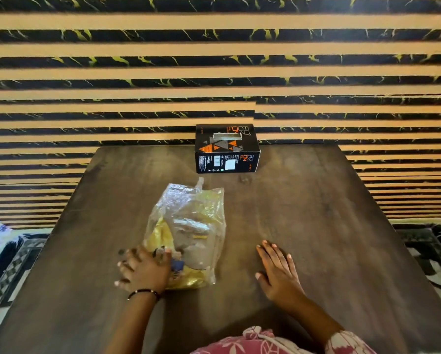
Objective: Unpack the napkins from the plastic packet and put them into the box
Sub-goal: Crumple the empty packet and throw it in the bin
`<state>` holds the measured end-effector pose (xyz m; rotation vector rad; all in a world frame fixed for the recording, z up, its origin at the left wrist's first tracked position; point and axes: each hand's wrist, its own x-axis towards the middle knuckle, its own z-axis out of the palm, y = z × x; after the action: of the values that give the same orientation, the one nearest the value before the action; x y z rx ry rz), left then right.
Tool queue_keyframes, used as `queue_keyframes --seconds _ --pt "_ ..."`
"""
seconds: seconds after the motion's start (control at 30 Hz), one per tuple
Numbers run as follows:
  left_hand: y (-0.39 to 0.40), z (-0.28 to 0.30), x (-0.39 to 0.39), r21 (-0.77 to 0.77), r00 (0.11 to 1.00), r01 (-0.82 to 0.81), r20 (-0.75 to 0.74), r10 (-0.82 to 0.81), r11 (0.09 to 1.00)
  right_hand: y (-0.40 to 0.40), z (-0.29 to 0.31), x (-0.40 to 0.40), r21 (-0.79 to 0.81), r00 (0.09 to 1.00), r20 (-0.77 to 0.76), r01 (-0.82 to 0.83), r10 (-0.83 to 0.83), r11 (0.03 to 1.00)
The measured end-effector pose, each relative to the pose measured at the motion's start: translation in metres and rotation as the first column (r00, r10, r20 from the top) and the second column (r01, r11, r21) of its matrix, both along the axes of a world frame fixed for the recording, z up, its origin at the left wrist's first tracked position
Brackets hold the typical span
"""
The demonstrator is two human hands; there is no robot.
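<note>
A clear plastic packet [191, 226] with yellow print lies on the dark wooden table [316, 213], near its middle, with the napkins inside it. My left hand [142, 269] rests on the packet's near left corner, fingers spread over the plastic. My right hand [278, 272] lies flat on the bare table to the right of the packet, holding nothing. A black box [227, 149] with orange triangles and a slot in its top stands at the table's far edge, beyond the packet.
A wall of black and tan stripes rises behind the table. A patterned floor shows to the left and right of the table. My pink patterned sleeve is at the bottom edge.
</note>
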<state>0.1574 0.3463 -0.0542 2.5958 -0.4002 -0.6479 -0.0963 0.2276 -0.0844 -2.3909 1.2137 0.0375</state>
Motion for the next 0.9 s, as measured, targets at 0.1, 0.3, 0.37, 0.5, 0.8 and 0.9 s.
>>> queue_keyframes --seconds 0.1,0.3,0.37,0.5,0.8,0.9 --pt "-0.006 -0.007 -0.030 0.021 0.975 0.221 0.032 -0.222 0.975 -0.001 0.001 -0.001 0.023 1.000 -0.022 -0.012 0.013 1.000" --pt "-0.021 -0.005 -0.073 0.276 0.802 0.562 0.048 -0.595 0.780 -0.007 0.012 0.003 0.116 0.998 0.042 0.048 -0.054 0.992" --pt "-0.022 -0.004 -0.078 0.246 0.758 0.611 0.093 -0.646 0.752 -0.008 0.014 0.004 0.128 0.998 0.037 0.040 -0.045 0.991" --pt "-0.028 -0.005 -0.083 0.090 0.710 0.678 0.177 -0.681 0.730 0.001 0.016 0.015 0.134 0.997 0.055 -0.068 0.061 0.989" --pt "-0.030 -0.018 -0.079 -0.095 0.655 0.741 0.323 -0.683 0.665 0.013 0.023 0.038 0.590 0.833 0.462 -0.032 -0.305 0.807" --pt "-0.034 -0.021 -0.072 -0.186 0.680 0.729 0.307 -0.666 0.659 0.009 0.031 0.031 0.589 0.749 0.495 0.083 -0.440 0.804"
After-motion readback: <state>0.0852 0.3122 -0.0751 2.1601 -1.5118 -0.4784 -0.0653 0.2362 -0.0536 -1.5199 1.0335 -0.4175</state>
